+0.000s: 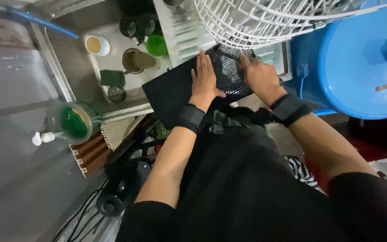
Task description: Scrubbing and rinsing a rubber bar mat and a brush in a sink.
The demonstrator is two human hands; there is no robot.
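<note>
Both hands (229,80) on black perforated panel (175,87) beside white fan grille (256,20).

The fan grille (265,20) and blue tub (363,67) are cut off by the frame; what the right hand (260,78) grips is partly hidden.

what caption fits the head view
Left hand flat on a black perforated panel; right hand beside it.
</note>
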